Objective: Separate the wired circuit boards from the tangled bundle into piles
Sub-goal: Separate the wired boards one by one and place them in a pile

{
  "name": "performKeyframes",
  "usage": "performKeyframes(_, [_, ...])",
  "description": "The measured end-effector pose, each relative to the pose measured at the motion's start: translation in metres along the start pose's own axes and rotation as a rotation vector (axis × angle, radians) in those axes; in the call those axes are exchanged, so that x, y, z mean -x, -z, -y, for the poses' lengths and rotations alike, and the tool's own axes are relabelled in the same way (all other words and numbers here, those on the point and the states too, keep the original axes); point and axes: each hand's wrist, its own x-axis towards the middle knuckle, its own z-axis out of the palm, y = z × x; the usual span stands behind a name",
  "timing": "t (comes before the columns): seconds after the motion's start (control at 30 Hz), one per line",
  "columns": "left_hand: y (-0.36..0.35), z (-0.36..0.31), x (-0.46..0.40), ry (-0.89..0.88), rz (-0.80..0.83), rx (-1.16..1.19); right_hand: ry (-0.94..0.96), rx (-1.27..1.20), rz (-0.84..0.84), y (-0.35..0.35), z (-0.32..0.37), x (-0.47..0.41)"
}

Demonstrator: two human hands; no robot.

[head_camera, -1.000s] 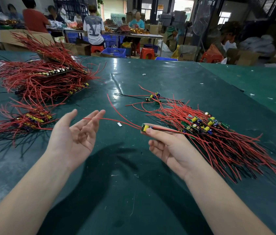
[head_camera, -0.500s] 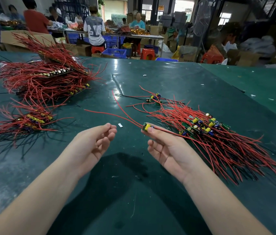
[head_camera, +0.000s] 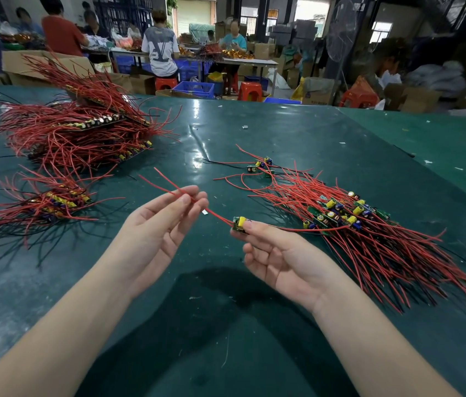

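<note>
Table (head_camera: 254, 133) cover: dark green, glossy, scuffed. Wires (head_camera: 383, 253): smooth red plastic insulation. Boxes (head_camera: 140, 81): matt brown cardboard.

A dark green table (head_camera: 254, 133) fills the foreground, its surface glossy with reflected light. Beyond it, people sit on red stools (head_camera: 250, 90) at a long workbench (head_camera: 250, 62), among blue crates (head_camera: 194, 88), cardboard boxes (head_camera: 316, 94) and a standing fan (head_camera: 341, 30). Daylight comes through far windows (head_camera: 310, 10).

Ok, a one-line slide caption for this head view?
Right hand pinches a small circuit board while left hand pinches its red wires, between sorted piles and tangled bundle.
</note>
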Motion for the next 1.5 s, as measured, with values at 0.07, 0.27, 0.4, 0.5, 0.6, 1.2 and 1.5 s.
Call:
performKeyframes(0.07, [-0.001,-0.001,0.001,-0.015,-0.009,0.030,-0.007,-0.016,0.007,0.000,0.000,0.000])
performKeyframes(0.27, [-0.004,-0.005,0.002,-0.063,-0.041,0.033,-0.015,-0.015,0.019,-0.001,-0.002,0.000])
performKeyframes(0.4, [-0.003,-0.006,0.000,-0.066,-0.097,0.033,0.013,0.010,0.026,0.000,-0.001,0.000])
performKeyframes(0.5, [-0.001,-0.008,-0.002,-0.047,-0.123,0.076,0.021,0.019,0.038,-0.001,-0.001,0.000])
performKeyframes(0.6, [0.000,-0.007,-0.004,-0.013,-0.145,0.119,0.033,0.020,0.038,-0.001,-0.001,0.000])
performKeyframes(1.2, [0.002,0.000,-0.002,0.327,-0.078,0.154,0.242,-0.255,-0.283,0.014,0.012,-0.004])
performKeyframes(1.5, [0.000,-0.004,0.000,0.333,-0.065,0.118,0.423,-0.478,-0.550,0.046,0.041,0.005])
